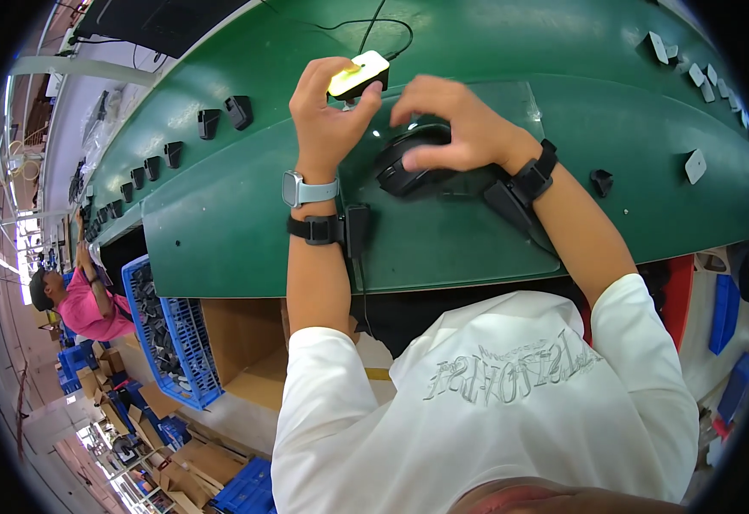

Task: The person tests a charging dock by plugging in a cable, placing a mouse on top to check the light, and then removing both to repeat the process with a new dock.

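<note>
My left hand [331,107] holds up a small box-shaped device [369,79] with a rounded, glowing yellow-white top and a black body. Its thumb and fingers pinch the sides. To the right, my right hand [468,120] curves round a rounded black thing [408,167] with a glossy upper part, low over the mat. The thumb lies across it; the fingertips on the far side are smeared, and its exact kind does not show. A thin black cable [396,26] lies behind the lit device.
The green table [563,51] carries a clear mat [477,248]. Black angular parts [207,124] line the left; small white pieces [695,165] lie right. Below left stand a blue crate [187,347] of dark parts and a cardboard box [246,343]. A person in pink [87,304] works far left.
</note>
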{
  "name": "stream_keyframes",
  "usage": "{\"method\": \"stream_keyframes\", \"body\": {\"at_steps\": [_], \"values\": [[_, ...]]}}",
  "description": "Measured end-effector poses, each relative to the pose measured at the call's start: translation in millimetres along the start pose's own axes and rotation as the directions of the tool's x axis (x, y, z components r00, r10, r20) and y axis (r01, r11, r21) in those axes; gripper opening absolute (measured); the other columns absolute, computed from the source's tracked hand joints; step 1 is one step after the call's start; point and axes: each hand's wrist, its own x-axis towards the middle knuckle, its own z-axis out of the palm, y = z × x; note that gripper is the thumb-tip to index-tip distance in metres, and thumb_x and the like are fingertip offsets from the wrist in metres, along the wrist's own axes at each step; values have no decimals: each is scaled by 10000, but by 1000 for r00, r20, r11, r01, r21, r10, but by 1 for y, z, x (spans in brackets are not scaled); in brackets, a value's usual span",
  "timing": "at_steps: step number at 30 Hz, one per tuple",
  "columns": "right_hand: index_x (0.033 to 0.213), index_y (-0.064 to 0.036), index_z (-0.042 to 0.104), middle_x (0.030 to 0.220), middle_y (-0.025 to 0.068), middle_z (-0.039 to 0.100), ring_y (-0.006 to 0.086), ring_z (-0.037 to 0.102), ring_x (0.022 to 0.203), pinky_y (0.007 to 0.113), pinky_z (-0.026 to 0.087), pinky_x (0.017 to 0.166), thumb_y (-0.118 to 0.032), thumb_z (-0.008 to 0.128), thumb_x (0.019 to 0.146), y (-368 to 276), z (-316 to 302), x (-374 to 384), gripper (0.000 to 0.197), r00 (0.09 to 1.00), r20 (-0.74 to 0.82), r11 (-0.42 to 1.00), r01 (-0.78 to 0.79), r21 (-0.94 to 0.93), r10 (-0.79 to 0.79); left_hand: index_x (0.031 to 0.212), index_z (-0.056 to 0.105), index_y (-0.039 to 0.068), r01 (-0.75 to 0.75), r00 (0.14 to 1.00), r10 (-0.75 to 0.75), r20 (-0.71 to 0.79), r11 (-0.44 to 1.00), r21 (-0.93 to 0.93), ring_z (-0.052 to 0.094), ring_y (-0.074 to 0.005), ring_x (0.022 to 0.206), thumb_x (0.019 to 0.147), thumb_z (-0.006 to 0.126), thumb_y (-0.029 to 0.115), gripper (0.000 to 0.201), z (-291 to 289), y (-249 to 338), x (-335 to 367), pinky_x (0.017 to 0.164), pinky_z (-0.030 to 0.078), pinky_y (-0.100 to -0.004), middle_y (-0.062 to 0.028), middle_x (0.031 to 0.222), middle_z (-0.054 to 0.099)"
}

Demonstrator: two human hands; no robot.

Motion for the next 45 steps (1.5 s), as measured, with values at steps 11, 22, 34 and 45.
{"method": "stream_keyframes", "body": {"at_steps": [11,22,34,45], "values": [[1147,-69,659,1176,102,650,316,560,1163,422,418,1036,-176,713,929,15,3,8,248,810,-565,890,-130,-437,-159,1020,704,39,-1,991,6,136,999,-42,687,-244,857,720,788,58,312,8,7,-2,731,556,-344,-100,978,695],[1123,-66,653,1084,74,669,281,592,1139,430,352,1090,-147,631,997,20,3,3,151,885,-455,910,-108,-400,-95,990,694,39,11,985,-3,172,999,-46,670,-243,841,696,795,74,313,8,11,0,711,536,-334,-96,964,686],[1099,-39,652,967,79,655,269,602,959,435,358,1106,-133,622,990,16,1,1,147,898,-432,938,-80,-337,-79,998,684,29,55,979,-28,204,990,-130,669,-247,860,709,780,68,307,9,10,-2,730,541,-339,-102,989,673],[1113,-25,633,1001,107,647,294,595,991,437,357,1109,-130,627,972,17,1,-1,176,915,-401,954,-93,-284,-30,1025,677,12,23,979,2,205,993,-118,670,-261,873,707,774,65,337,8,5,-3,774,541,-339,-123,990,683]]}}
